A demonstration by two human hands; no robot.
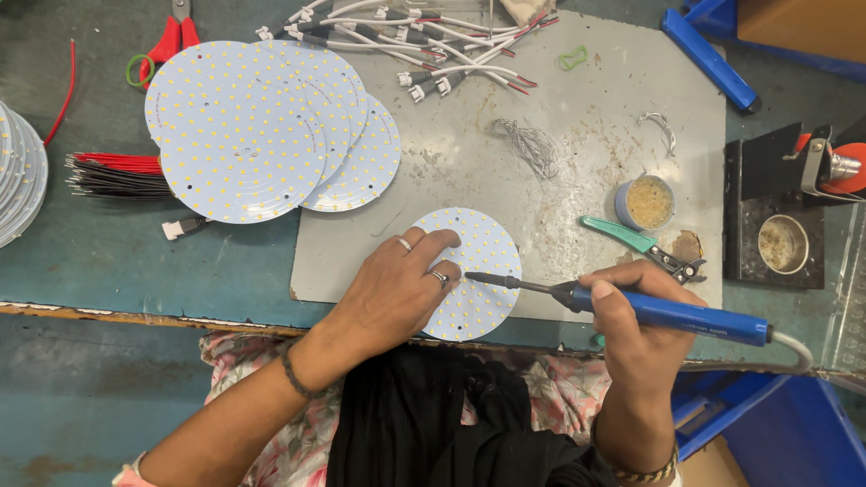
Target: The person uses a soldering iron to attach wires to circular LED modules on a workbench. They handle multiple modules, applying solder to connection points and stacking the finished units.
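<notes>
My left hand [397,284] lies flat on the left part of a round white LED board [483,266] dotted with small yellow chips, pressing it onto a grey work mat [577,171]. My right hand [636,311] grips a blue-handled soldering iron [667,311]. Its dark tip rests on the board close to my left fingers. A grey cable leaves the iron's handle at the right.
A stack of larger round LED boards [262,126] lies at the upper left, with more at the left edge [18,171]. Red and black wires [113,173], white connector leads [406,36], red-handled cutters [176,36], a flux pot [646,201], green tweezers [631,239] and an iron stand [780,212] surround the mat.
</notes>
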